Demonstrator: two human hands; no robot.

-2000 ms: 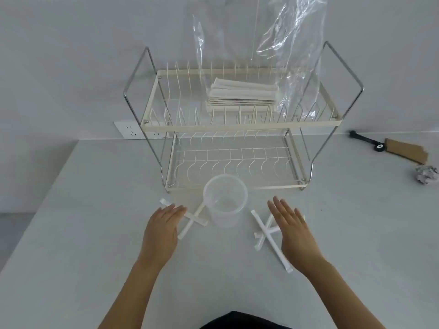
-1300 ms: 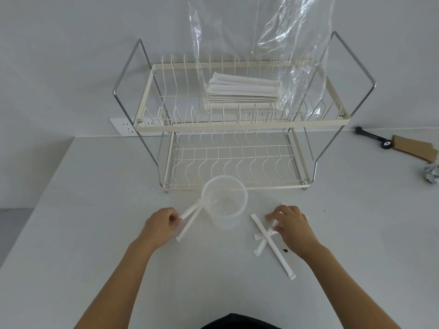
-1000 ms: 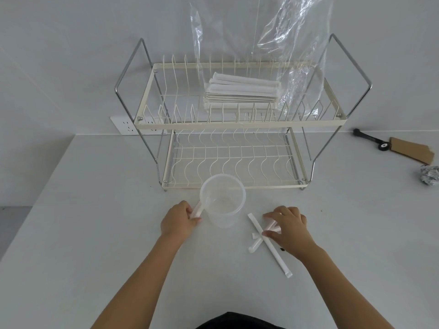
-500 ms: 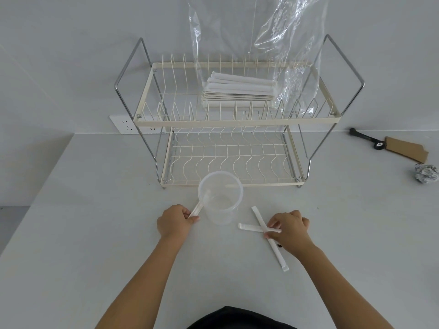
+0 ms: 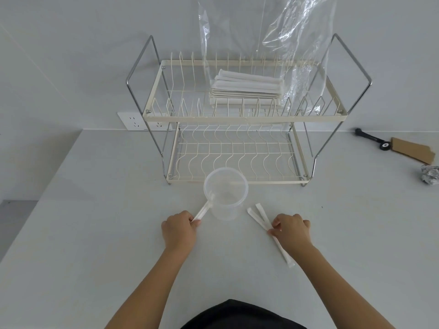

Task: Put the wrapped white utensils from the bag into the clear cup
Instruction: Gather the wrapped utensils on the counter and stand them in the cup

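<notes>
A clear cup (image 5: 225, 194) stands on the white table in front of a dish rack. My left hand (image 5: 179, 230) grips wrapped white utensils (image 5: 202, 212) whose far ends lean against the cup's left side. To the right of the cup, my right hand (image 5: 291, 230) pinches two more wrapped utensils (image 5: 260, 217) lying side by side on the table, nearly parallel. A clear plastic bag (image 5: 294, 43) stands on the rack's top shelf with a stack of wrapped white utensils (image 5: 247, 87) inside it.
The two-tier cream wire dish rack (image 5: 242, 118) stands against the wall behind the cup. At the far right lie a black tool (image 5: 370, 138), a piece of cardboard (image 5: 413, 153) and a foil ball (image 5: 430, 178). A wall socket (image 5: 137, 121) sits left of the rack.
My left hand gathered the crossed utensils left of the cup and gripped them. My right hand swung the crossed utensils on the right together until they lie almost parallel.
</notes>
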